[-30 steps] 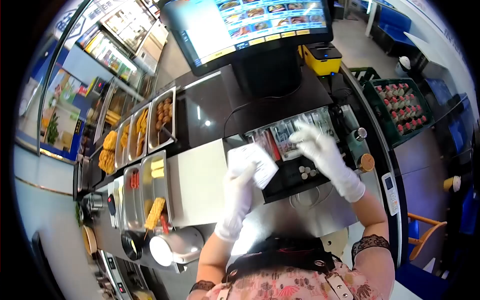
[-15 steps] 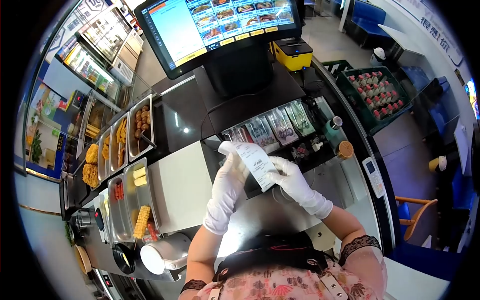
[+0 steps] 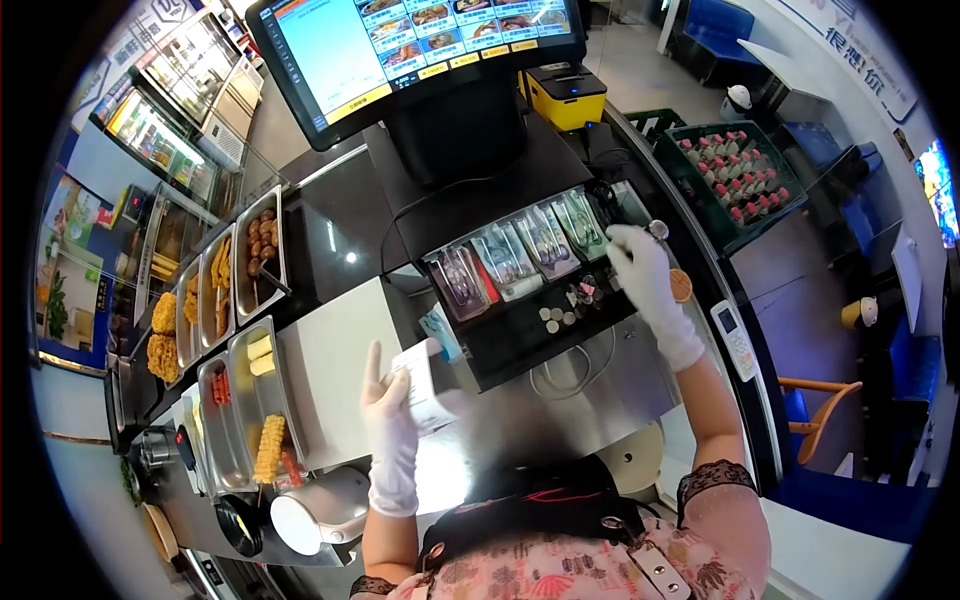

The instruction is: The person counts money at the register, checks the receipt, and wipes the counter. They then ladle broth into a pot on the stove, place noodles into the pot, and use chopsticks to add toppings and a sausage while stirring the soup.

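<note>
Gloved in white, the left hand [image 3: 388, 398] pinches a curled paper slip [image 3: 420, 378] between thumb and fingers, index finger pointing up, just off the near left corner of the cash drawer [image 3: 512, 362]. Likewise gloved, the right hand [image 3: 640, 268] hangs by the drawer's right end with its fingers somewhat bent; whether anything sits between them I cannot tell.

Well to the left of the drawer lie golden fried pieces [image 3: 163, 340]; next come metal trays [image 3: 226, 440] of food, with a yellow skewered piece [image 3: 269, 448] at the near end. A white board [image 3: 338, 350] fills the space between those trays and the drawer. Behind the drawer, slightly leftward, a lit screen [image 3: 430, 60] shows rows of dish pictures. Inside it, banknotes [image 3: 505, 262] line the back compartments, and coins [image 3: 556, 318] lie toward the front. Right of the drawer is a white remote [image 3: 735, 340]; beyond, on the floor, a green crate [image 3: 725, 242] holds red-capped bottles [image 3: 738, 180].
</note>
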A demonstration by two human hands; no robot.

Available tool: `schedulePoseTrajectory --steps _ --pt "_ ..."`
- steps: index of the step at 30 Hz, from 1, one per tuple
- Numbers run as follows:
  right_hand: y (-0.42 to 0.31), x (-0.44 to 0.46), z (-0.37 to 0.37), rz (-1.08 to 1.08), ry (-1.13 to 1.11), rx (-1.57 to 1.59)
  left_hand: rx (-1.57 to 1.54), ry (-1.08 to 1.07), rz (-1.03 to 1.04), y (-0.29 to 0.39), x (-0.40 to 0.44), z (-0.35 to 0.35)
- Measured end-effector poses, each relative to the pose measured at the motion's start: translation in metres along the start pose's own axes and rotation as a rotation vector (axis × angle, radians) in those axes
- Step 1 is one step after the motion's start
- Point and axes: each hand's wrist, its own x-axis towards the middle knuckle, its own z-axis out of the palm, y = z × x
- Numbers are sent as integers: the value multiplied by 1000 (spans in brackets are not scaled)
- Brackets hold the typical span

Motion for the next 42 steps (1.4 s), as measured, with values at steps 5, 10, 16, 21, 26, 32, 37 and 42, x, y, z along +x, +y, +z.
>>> schedulePoseTrajectory --steps 5,10,16,21,26,32,37,42 --pt "45 37 26 14 -110 -218 -24 141 111 31 -31 -6" --pt "5 19 18 -119 -134 -211 -49 144 156 32 -50 -16" --pt "-61 -47 -19 -419 -334 -208 -92 212 132 22 -48 -25" --pt "-30 -74 5 -412 -475 -497 -129 200 76 17 -40 -26" --pt "-25 -51 32 -462 -381 -432 -176 178 62 11 -33 -26" --pt "-13 -6 71 -456 -248 -446 -178 212 82 12 -26 -29" --pt "-18 39 106 -401 -168 -535 -157 244 77 11 -20 -30" --pt "-10 76 131 -402 -105 -714 -107 246 101 3 -12 -33"
